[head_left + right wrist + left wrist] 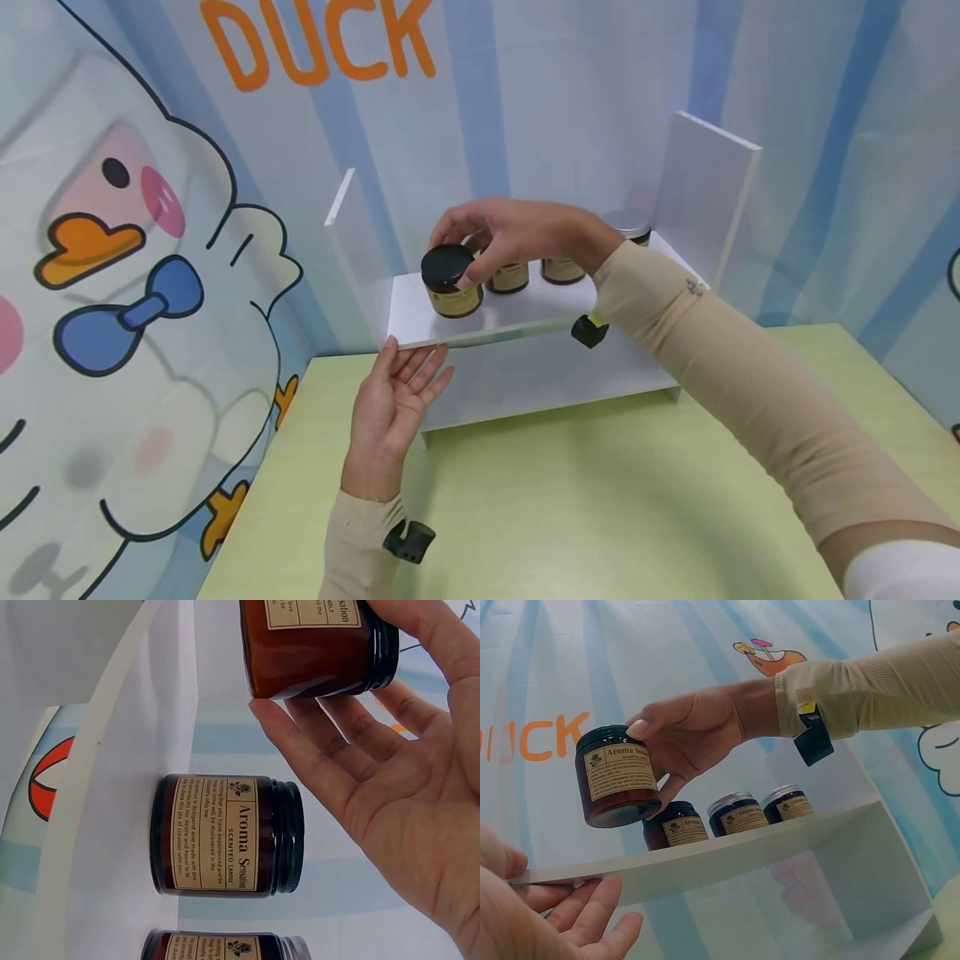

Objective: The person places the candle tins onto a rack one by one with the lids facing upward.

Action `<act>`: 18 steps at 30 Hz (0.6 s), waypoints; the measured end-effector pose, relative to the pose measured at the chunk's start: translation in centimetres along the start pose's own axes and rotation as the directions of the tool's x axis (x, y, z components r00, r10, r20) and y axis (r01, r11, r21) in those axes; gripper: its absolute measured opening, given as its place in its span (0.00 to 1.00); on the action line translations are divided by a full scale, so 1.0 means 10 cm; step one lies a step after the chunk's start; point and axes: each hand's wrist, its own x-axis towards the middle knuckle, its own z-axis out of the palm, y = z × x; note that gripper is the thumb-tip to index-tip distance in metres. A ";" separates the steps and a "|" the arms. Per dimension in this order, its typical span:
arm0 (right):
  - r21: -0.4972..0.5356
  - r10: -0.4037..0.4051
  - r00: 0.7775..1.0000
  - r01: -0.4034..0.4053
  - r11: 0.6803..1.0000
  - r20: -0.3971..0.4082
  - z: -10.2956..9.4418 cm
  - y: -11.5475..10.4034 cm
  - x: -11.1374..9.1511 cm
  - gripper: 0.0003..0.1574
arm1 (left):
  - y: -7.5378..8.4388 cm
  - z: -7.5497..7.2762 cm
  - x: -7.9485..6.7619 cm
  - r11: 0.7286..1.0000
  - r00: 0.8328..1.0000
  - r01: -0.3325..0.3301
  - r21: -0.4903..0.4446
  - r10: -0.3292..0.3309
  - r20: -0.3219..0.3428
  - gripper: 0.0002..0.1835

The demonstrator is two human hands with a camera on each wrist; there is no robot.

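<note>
My right hand [517, 237] grips an amber scented candle jar [452, 287] with a black lid, thumb on one side and fingers on the other. In the left wrist view this candle [619, 780] is raised above the white shelf [525, 310], near its left end. Beside it on the shelf stands another black-lidded candle [217, 834], and farther right are two candles with silver lids [736, 814]. My left hand [390, 408] holds the shelf's front left corner, palm up, with the thumb at the top edge and the fingers beneath the board.
White side panels [708, 192] rise at both ends of the shelf. The shelf unit stands on a pale green table [570, 492], against a blue striped backdrop [570, 100] with cartoon ducks. A small black wrist mount [590, 331] hangs below my right sleeve.
</note>
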 end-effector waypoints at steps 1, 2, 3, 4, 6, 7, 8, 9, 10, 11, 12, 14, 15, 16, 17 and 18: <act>-0.004 0.004 1.000 -0.004 1.000 -0.004 -0.01 0.00 0.01 0.31 | 0.00 0.00 0.00 1.000 1.000 -0.001 -0.001 0.001 -0.001 0.26; -0.005 0.006 1.000 -0.006 1.000 -0.007 -0.01 0.00 0.02 0.31 | 0.01 0.00 0.00 1.000 1.000 -0.001 -0.002 0.001 -0.003 0.26; -0.006 0.010 1.000 -0.010 1.000 -0.010 -0.02 0.00 0.03 0.31 | 0.01 0.01 0.01 1.000 1.000 -0.002 -0.004 0.002 -0.005 0.26; -0.005 0.013 1.000 -0.013 1.000 -0.012 -0.02 0.00 0.04 0.31 | 0.01 0.01 0.01 1.000 1.000 -0.001 -0.007 0.001 -0.007 0.26; -0.002 0.014 1.000 -0.014 1.000 -0.015 -0.02 0.00 0.06 0.31 | 0.01 0.01 0.01 1.000 1.000 -0.002 -0.009 0.002 -0.009 0.26; -0.003 0.015 1.000 -0.015 1.000 -0.016 -0.02 0.00 0.07 0.31 | 0.01 0.01 0.01 1.000 1.000 -0.002 -0.009 0.002 -0.010 0.26; -0.002 0.017 1.000 -0.017 1.000 -0.016 -0.03 0.00 0.08 0.31 | 0.01 0.00 0.01 1.000 1.000 -0.002 -0.010 0.002 -0.010 0.26; -0.002 0.018 1.000 -0.018 1.000 -0.016 -0.03 0.00 0.09 0.31 | 0.01 0.00 0.01 1.000 1.000 -0.003 -0.010 0.003 -0.011 0.26; -0.003 0.018 1.000 -0.018 1.000 -0.015 -0.04 0.01 0.10 0.31 | 0.01 0.00 0.01 1.000 1.000 -0.004 -0.009 0.004 -0.011 0.26; -0.005 0.018 1.000 -0.018 1.000 -0.015 -0.04 0.01 0.11 0.31 | 0.01 0.00 0.01 1.000 1.000 -0.006 -0.009 0.005 -0.011 0.25; -0.005 0.019 1.000 -0.019 1.000 -0.015 -0.05 0.01 0.11 0.31 | 0.01 0.00 0.01 1.000 1.000 -0.006 -0.009 0.006 -0.012 0.25; -0.001 0.024 1.000 -0.024 1.000 -0.012 -0.06 0.01 0.13 0.31 | 0.01 0.00 0.01 1.000 1.000 -0.009 -0.006 0.009 -0.013 0.25; 0.001 0.027 1.000 -0.027 1.000 -0.011 -0.06 0.01 0.14 0.31 | 0.01 -0.01 0.01 1.000 1.000 -0.009 -0.006 0.009 -0.014 0.25; -0.001 0.032 0.999 -0.032 0.999 -0.013 -0.07 0.01 0.14 0.32 | 0.01 -0.01 0.01 1.000 1.000 -0.009 -0.004 0.009 -0.013 0.25; -0.002 0.039 0.999 -0.039 0.999 -0.016 -0.07 0.01 0.14 0.32 | 0.00 -0.01 0.01 1.000 1.000 -0.008 -0.004 0.008 -0.013 0.26; -0.002 0.045 0.999 -0.045 0.999 -0.019 -0.07 0.01 0.15 0.32 | 0.00 -0.01 0.01 1.000 1.000 -0.007 -0.004 0.007 -0.012 0.26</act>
